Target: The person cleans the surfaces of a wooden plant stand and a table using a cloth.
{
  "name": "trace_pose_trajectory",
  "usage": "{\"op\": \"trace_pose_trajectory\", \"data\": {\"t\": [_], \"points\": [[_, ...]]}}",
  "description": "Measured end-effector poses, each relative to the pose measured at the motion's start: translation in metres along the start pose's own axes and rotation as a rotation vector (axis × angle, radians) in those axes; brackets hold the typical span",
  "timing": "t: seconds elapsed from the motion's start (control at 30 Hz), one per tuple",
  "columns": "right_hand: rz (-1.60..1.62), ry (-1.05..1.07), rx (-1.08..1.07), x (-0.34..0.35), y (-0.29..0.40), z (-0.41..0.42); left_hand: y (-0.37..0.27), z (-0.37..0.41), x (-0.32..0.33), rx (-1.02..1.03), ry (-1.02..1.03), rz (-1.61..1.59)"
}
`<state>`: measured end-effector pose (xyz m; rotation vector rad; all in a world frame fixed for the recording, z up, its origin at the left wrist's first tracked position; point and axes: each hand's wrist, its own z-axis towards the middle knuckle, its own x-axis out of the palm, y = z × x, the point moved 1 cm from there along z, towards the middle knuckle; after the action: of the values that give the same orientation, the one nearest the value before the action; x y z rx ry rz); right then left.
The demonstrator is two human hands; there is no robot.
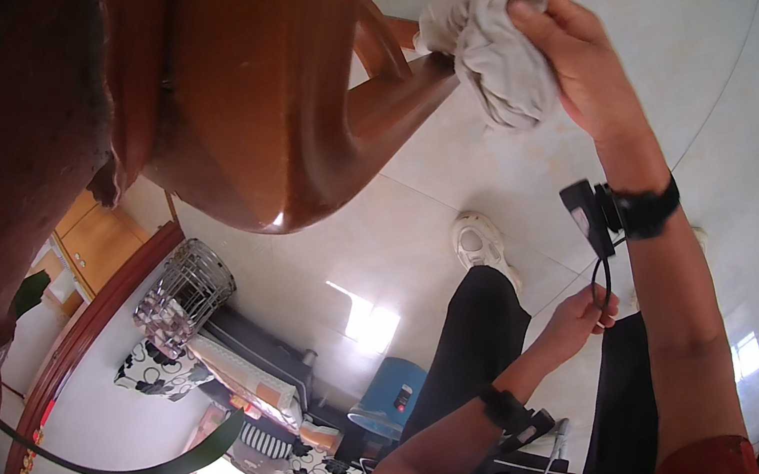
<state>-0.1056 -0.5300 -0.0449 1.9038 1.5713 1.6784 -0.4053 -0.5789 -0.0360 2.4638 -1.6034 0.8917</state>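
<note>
My right hand [581, 60], at the upper right, grips a crumpled pale grey cloth [499, 48]. The cloth touches the end of a curved, glossy brown wooden piece of furniture [319, 110]. Lower down, my left hand [587, 314] is near my knees, its fingers bent around a thin black cable [608, 280]. That cable hangs from a small black device [588, 219] strapped to my right wrist. Another black device [514, 415] is strapped on my left forearm.
A blue bin [388, 395] stands beside my leg on the pale tiled floor [394, 234]. Behind it are a sofa with patterned cushions [167, 370] and a metal wire stand [194, 285]. Long green leaves [176, 463] reach in at lower left.
</note>
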Motion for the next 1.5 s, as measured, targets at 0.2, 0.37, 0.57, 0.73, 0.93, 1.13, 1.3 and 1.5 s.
{"op": "trace_pose_trajectory", "data": {"t": [0.2,0.37,0.57,0.73,0.93,1.13,1.3,1.5], "points": [[-0.263,-0.05,-0.092,-0.012,-0.018,-0.033,-0.006,0.0,0.009,-0.007,0.026,-0.089],[-0.657,-0.156,-0.415,-0.022,-0.043,-0.045,0.007,0.001,0.013,0.027,0.026,-0.197],[-0.49,-0.102,-0.192,-0.024,-0.028,-0.072,-0.003,-0.005,0.007,0.012,0.094,-0.035],[-0.483,-0.094,-0.121,-0.026,-0.023,-0.09,-0.004,-0.004,0.014,-0.023,0.014,-0.273],[-0.469,-0.083,-0.129,-0.021,-0.013,-0.074,-0.004,-0.005,0.007,0.021,0.093,-0.025],[-0.506,-0.098,-0.183,-0.009,-0.028,-0.053,-0.014,-0.007,0.011,-0.016,0.012,0.086],[-0.531,-0.118,-0.182,-0.006,-0.028,-0.043,-0.026,-0.007,0.007,-0.023,0.04,0.204],[-0.573,-0.134,-0.191,-0.003,-0.021,-0.033,-0.021,-0.005,0.001,-0.006,0.026,0.259]]}}
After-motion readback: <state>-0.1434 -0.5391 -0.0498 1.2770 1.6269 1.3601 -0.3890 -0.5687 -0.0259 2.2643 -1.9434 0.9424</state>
